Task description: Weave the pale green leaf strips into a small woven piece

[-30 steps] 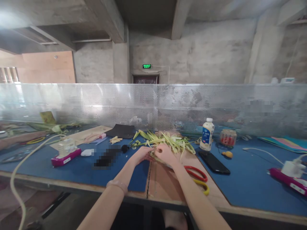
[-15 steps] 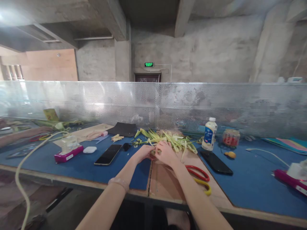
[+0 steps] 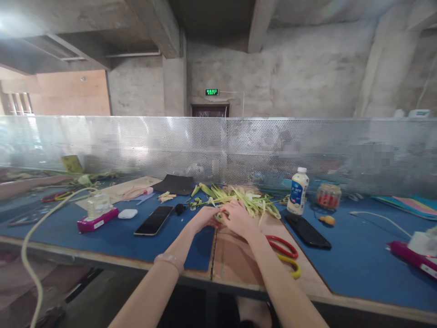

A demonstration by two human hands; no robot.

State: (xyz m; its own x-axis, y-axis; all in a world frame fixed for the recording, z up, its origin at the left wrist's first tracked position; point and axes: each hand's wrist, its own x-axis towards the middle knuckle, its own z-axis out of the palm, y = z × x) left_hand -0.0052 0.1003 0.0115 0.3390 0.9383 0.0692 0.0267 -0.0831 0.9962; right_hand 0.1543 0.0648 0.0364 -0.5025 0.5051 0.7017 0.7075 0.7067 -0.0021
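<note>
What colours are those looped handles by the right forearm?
One red handle, one yellow handle; seen best in the head view.

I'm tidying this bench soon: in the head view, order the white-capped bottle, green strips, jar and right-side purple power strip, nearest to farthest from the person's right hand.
1. Green strips: just beyond the right hand.
2. White-capped bottle: upright, to the right.
3. Jar: right of the bottle.
4. Right-side purple power strip: by the view's right edge.

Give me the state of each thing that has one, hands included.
Left hand: closed on pale piece
Right hand: likewise closed
Leafy strips: loosely heaped
Bottle: upright, capped
Left phone: flat, screen dark
Right phone: flat, screen dark
Nearer scissors: blades hidden, opening unclear
Exit sign: lit
</note>
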